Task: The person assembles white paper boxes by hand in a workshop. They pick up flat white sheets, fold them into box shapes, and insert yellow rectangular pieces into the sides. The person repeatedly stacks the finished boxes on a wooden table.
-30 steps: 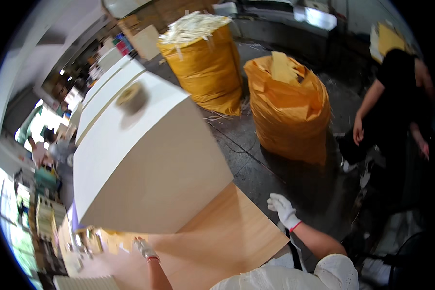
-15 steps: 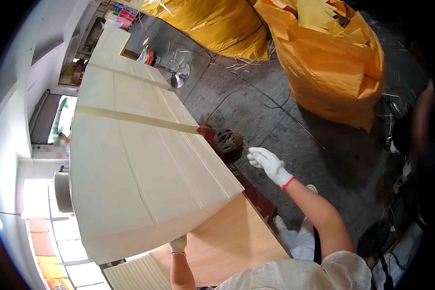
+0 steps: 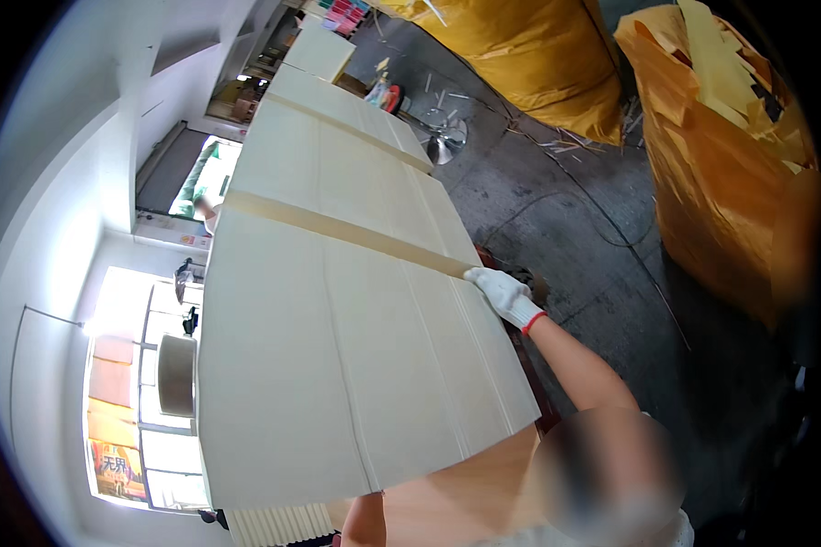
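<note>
A tall stack of large cream cardboard sheets (image 3: 410, 365) with long crease lines fills the middle of the head view. My right hand (image 3: 502, 290), in a white knitted glove with a red cuff, is closed at the far right corner of the nearest stack, its fingers bent over the edge. My left forearm (image 3: 363, 521) comes up from the lower edge to the stack's near edge. The sheets cover my left hand, so its fingers do not show. Beneath the near edge lies a light wood-coloured board (image 3: 456, 492).
More cream sheet stacks (image 3: 351, 173) run away beyond the nearest one. Two big yellow-orange sacks (image 3: 702, 191) stand on the dark floor at the right, one full of offcuts. A round-based metal stand (image 3: 447, 141) and scraps lie nearby. Corrugated cream material (image 3: 278, 526) shows at lower left.
My right hand has gone from open in the air beside the stack to its far right corner. My left hand has slipped out of sight under the near edge. The view has shifted.
</note>
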A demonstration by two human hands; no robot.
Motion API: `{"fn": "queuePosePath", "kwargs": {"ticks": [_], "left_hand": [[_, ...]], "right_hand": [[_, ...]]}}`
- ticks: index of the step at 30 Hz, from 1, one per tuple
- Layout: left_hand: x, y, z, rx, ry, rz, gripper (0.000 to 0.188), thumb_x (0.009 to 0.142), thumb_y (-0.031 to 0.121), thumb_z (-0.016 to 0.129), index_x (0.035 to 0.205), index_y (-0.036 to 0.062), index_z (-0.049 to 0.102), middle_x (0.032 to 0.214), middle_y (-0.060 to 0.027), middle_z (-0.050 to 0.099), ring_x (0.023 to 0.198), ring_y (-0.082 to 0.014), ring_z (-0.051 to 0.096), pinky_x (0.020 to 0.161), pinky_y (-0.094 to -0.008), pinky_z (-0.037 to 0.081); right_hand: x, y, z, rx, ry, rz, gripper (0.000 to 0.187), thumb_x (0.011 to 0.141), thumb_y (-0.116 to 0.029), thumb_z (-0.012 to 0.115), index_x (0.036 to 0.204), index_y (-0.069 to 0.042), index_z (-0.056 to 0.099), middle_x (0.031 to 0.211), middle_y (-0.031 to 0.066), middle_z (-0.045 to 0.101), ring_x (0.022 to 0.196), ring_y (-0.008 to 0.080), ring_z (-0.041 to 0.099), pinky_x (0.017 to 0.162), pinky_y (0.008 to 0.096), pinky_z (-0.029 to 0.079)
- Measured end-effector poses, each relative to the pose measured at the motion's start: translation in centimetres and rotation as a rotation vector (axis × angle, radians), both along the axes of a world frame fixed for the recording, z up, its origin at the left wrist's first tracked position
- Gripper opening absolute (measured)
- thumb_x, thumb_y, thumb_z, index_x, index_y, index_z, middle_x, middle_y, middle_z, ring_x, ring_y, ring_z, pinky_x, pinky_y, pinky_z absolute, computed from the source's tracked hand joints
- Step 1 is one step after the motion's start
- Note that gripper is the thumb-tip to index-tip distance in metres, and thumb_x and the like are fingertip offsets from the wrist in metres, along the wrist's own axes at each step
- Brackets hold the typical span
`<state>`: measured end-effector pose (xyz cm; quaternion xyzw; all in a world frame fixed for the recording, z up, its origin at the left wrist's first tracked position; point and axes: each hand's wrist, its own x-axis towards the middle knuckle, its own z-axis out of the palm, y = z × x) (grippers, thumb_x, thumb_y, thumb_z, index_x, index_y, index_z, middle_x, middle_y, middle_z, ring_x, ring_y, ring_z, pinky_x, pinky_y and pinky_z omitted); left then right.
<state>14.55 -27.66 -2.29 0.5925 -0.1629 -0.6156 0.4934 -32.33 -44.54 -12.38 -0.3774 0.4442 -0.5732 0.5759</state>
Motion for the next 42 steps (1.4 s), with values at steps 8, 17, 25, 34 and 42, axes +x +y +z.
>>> {"fn": "queuePosePath", "kwargs": {"ticks": [8,17,25,34,42], "left_hand": [[-1.1,1.3,-0.5,0.046,0.018,0.022,0.041,0.097,0.043,0.048,0.118,0.0102,0.059,0.115,-0.0118,0.064,0.100,-0.0280,0.063,0.087,-0.0465,0.051],[-1.3,1.4,-0.8,0.026,0.015,-0.004,0.040,0.097,0.043,0.049,0.118,0.0104,0.058,0.117,-0.0120,0.063,0.101,-0.0289,0.062,0.090,-0.0488,0.047],[-0.3,1.5,-1.4,0.019,-0.048,-0.021,0.040,0.096,0.043,0.050,0.117,0.0106,0.058,0.118,-0.0121,0.062,0.101,-0.0296,0.061,0.093,-0.0508,0.044],[0.2,1.8,-0.7,0.029,-0.072,0.029,0.039,0.096,0.043,0.050,0.116,0.0108,0.058,0.120,-0.0123,0.061,0.102,-0.0304,0.060,0.096,-0.0530,0.040],[0.0,3.9,1.7,0.028,-0.201,-0.006,0.039,0.096,0.044,0.051,0.115,0.0109,0.058,0.121,-0.0125,0.060,0.102,-0.0311,0.060,0.099,-0.0551,0.037]], "right_hand": [[-0.6,0.2,2.7,0.055,0.328,-0.005,0.057,0.097,-0.052,0.035,0.128,-0.010,0.058,0.129,0.0158,0.058,0.122,0.0338,0.052,0.102,0.0389,0.040],[-1.1,1.4,5.9,0.090,0.475,0.033,0.055,0.098,-0.050,0.032,0.129,-0.011,0.057,0.131,0.0156,0.057,0.121,0.0339,0.053,0.102,0.0392,0.040],[-0.8,0.9,5.0,0.128,0.468,0.018,0.056,0.099,-0.049,0.030,0.123,-0.009,0.061,0.126,0.0173,0.060,0.115,0.0346,0.057,0.100,0.0414,0.041],[0.1,1.5,2.1,0.063,0.511,-0.030,0.055,0.096,-0.046,0.028,0.113,-0.006,0.062,0.114,0.0233,0.062,0.106,0.0405,0.059,0.092,0.0463,0.044],[-1.8,4.2,4.0,0.120,0.487,0.099,0.056,0.095,-0.044,0.027,0.117,-0.005,0.062,0.120,0.0225,0.060,0.111,0.0401,0.057,0.095,0.0461,0.042]]}}
